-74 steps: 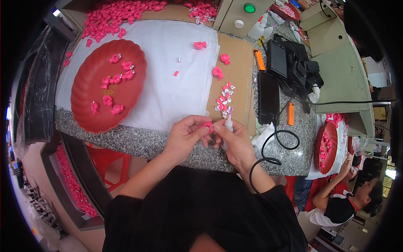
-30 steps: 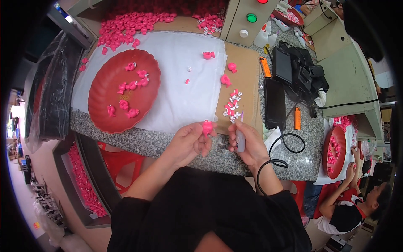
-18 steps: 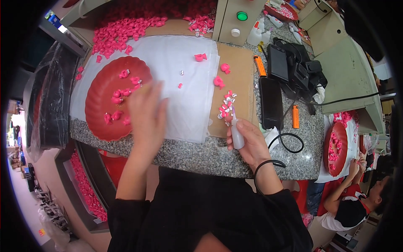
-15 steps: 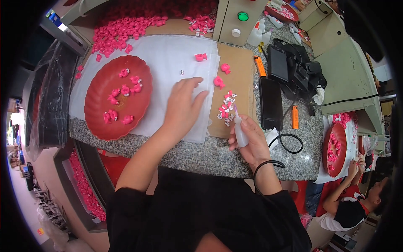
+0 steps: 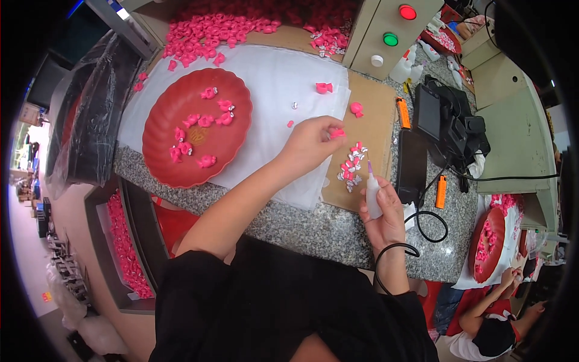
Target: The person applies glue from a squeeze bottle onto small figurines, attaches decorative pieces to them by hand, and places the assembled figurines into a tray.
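Observation:
My left hand (image 5: 310, 143) reaches across the white cloth (image 5: 277, 84) and pinches a small pink piece (image 5: 337, 133) at the edge of the brown board (image 5: 373, 130). My right hand (image 5: 383, 212) is closed around a small white glue bottle (image 5: 373, 194) with a purple tip, held upright near the counter's front edge. A little heap of pink and silver pieces (image 5: 351, 168) lies on the board between the two hands. The red scalloped plate (image 5: 166, 163) holds several pink pieces, to the left of my left arm.
A big pile of pink pieces (image 5: 211, 33) lies at the back. A control box with red and green lights (image 5: 392, 36), black devices (image 5: 443, 123), orange cutters (image 5: 441, 192) and a black cable (image 5: 431, 226) sit at the right. Another person (image 5: 488, 326) works at lower right beside a second red plate (image 5: 485, 244).
My left hand left the spot beside the right hand, swung over the red plate, then came back right to the board and now pinches a pink piece. My right hand stayed with the bottle.

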### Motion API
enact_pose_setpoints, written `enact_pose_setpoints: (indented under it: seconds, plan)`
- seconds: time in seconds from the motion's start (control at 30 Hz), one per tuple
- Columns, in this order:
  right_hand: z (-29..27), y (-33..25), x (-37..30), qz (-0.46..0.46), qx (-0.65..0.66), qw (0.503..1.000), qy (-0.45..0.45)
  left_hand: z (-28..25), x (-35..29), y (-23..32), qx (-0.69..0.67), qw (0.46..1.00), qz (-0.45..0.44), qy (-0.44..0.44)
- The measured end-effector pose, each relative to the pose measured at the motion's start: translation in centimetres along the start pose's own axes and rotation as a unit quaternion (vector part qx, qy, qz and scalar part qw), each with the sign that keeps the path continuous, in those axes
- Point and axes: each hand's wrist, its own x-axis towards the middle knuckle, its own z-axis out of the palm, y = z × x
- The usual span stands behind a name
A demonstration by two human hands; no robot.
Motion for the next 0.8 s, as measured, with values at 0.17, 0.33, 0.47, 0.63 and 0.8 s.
enact_pose_setpoints:
  seconds: [0.17,0.33,0.47,0.63,0.8]
  plan:
    - [1.7,1.2,-0.2,0.006,0.091,0.993,-0.071,0.6,-6.4,1.1,-0.592,0.760,-0.199,-0.181]
    - [2.7,2.4,-0.4,0.046,0.104,0.988,-0.108,0.5,-9.1,1.2,-0.574,0.795,-0.157,-0.116]
    - [3.3,2.7,-0.2,-0.004,0.142,0.989,-0.051,0.8,-9.6,0.2,-0.470,0.875,-0.104,-0.047]
    - [2.7,1.3,-0.2,-0.151,-0.038,0.988,-0.015,0.9,-10.3,-0.8,-0.348,0.933,-0.075,0.061]
    - [2.3,2.7,-1.6,-0.263,-0.258,0.930,-0.007,1.7,-10.4,-1.2,-0.275,0.953,-0.040,0.117]
